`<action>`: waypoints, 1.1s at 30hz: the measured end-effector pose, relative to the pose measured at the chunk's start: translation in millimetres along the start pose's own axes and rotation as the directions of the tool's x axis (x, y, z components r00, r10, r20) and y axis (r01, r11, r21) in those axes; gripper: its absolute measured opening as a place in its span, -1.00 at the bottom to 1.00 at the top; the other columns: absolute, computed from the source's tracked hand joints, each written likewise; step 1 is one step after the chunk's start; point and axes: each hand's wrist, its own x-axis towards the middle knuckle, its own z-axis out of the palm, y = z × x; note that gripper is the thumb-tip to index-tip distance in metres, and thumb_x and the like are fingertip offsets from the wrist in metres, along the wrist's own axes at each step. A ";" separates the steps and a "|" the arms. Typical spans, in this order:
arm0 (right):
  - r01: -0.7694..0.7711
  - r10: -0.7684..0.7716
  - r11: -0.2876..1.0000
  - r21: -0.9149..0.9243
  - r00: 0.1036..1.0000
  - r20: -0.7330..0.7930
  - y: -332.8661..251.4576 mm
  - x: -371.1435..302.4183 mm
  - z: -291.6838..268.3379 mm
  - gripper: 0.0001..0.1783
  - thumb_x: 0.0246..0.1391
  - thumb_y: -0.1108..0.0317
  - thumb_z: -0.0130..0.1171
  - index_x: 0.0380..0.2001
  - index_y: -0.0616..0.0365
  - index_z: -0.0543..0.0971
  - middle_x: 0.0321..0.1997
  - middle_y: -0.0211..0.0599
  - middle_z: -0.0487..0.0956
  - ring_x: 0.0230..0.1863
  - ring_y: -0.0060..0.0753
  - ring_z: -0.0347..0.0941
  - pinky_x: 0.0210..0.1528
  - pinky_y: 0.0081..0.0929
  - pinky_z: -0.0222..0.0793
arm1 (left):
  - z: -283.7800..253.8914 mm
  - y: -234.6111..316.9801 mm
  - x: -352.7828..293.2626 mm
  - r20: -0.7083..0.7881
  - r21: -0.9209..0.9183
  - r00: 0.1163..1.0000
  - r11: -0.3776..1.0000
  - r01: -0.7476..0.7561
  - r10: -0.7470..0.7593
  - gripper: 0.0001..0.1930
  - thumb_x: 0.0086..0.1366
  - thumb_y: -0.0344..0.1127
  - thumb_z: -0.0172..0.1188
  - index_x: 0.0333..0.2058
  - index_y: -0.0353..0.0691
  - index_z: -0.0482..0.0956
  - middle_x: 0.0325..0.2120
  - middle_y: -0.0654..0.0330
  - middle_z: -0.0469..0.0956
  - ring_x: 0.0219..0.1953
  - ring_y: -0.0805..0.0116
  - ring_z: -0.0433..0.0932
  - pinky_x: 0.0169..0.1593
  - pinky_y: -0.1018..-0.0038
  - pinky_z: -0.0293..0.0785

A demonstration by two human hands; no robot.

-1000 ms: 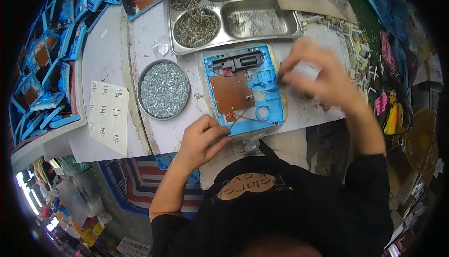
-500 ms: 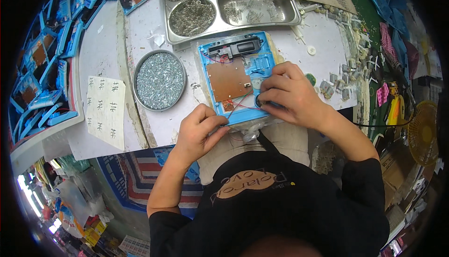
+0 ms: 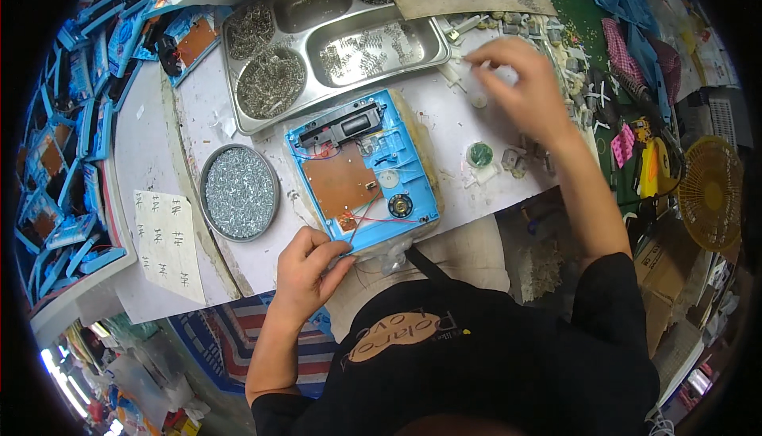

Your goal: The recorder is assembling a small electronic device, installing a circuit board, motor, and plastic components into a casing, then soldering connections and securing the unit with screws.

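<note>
A blue plastic housing (image 3: 413,167) lies open on the table before me, a brown circuit board (image 3: 343,182) inside. Along its far side sits a black module (image 3: 337,130); a small round speaker (image 3: 401,206) is near its right corner, and thin red wires cross the near part. My left hand (image 3: 305,273) is at the near left corner, thumb and fingers pinched on a thin wire (image 3: 363,218) running straight to the fingertips. Over to the right, my right hand (image 3: 528,94) hovers near small white plastic parts (image 3: 454,71), thumb and forefinger apart, nothing visible between them.
A metal compartment tray (image 3: 317,90) with springs and small metal pieces stands behind. A round bowl of screws (image 3: 240,191) and a marked paper sheet (image 3: 168,245) lie left. Blue housings (image 3: 83,158) pile at far left. A green round piece (image 3: 479,154) sits right.
My right hand has left the round speaker and moved far right, its fingers spreading. The speaker now shows in the housing. My left hand stays at the near left corner while the whole view has shifted.
</note>
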 end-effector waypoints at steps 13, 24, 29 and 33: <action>0.014 0.104 0.852 -0.523 0.975 0.196 41.4 16.0 8.4 -0.86 -0.11 0.47 0.32 -0.43 0.23 0.57 -0.29 -0.09 0.58 -0.14 0.05 0.50 -0.04 -0.12 0.45 | -47.7 20.7 169.3 0.092 0.251 0.970 0.938 -0.240 0.224 -0.91 0.22 -0.38 0.31 -0.30 -0.23 0.66 -0.41 0.08 0.60 -0.36 0.08 0.60 -0.26 0.26 0.52; -0.320 0.313 0.947 0.021 0.938 0.147 32.5 -14.5 -41.3 -0.79 0.03 0.46 0.29 -0.23 0.24 0.59 -0.32 -0.36 0.57 -0.36 -0.52 0.45 -0.30 -0.52 0.35 | 26.0 -11.2 301.6 0.363 0.466 0.928 0.846 -0.261 0.086 -0.82 0.19 -0.27 0.27 -0.30 -0.21 0.73 -0.31 0.00 0.70 -0.21 -0.03 0.69 -0.09 0.18 0.61; -0.318 0.333 0.835 0.449 0.942 0.046 -1.1 -27.5 -38.7 -0.83 0.15 0.40 0.35 -0.22 0.20 0.64 -0.35 -0.57 0.57 -0.40 -0.76 0.38 -0.36 -0.68 0.30 | -2.3 -24.8 270.6 -0.073 0.276 0.890 0.866 -0.416 0.451 -0.80 0.23 -0.31 0.27 -0.19 -0.24 0.63 -0.37 0.03 0.67 -0.29 0.05 0.67 -0.16 0.26 0.57; -0.323 0.268 0.742 0.588 0.946 0.182 -32.0 -27.4 -25.0 -0.74 0.13 0.39 0.40 -0.11 0.22 0.67 -0.28 -0.50 0.61 -0.37 -0.75 0.43 -0.34 -0.72 0.38 | -23.0 -8.7 240.6 -0.132 0.105 0.987 0.991 -0.083 0.097 -0.80 0.35 -0.30 0.24 -0.13 -0.27 0.59 -0.37 0.20 0.64 -0.34 0.39 0.61 -0.22 0.52 0.49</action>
